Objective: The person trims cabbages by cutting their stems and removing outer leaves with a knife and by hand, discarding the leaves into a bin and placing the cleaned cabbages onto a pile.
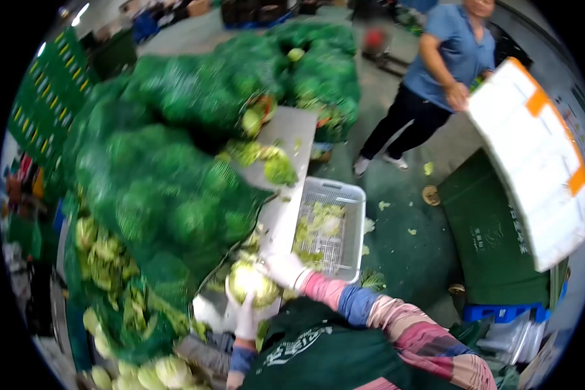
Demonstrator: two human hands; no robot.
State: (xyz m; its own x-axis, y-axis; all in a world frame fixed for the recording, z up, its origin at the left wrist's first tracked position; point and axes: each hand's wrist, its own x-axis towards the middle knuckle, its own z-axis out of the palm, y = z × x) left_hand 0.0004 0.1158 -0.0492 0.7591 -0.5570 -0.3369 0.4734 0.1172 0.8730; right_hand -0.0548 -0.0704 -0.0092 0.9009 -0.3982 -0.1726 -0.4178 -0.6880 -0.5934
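A pale green cabbage (253, 285) is in front of me at the near end of the metal table (291, 221). My left hand (242, 315), in a white glove, grips the cabbage from its near left side. My right hand (285, 268), also gloved, is closed at the cabbage's upper right edge; whatever is in its fingers is hidden. Loose outer leaves (279, 167) lie farther up the table. Right of the table, a light grey plastic basket (356, 227) holds leaf scraps.
Large green mesh sacks of cabbages (156, 188) crowd the left and far side. Trimmed cabbages (169, 372) lie at the lower left. On the right, a person (445, 58) holds a white foam board (526, 156) above a dark green bin (484, 227). Leaf scraps dot the floor.
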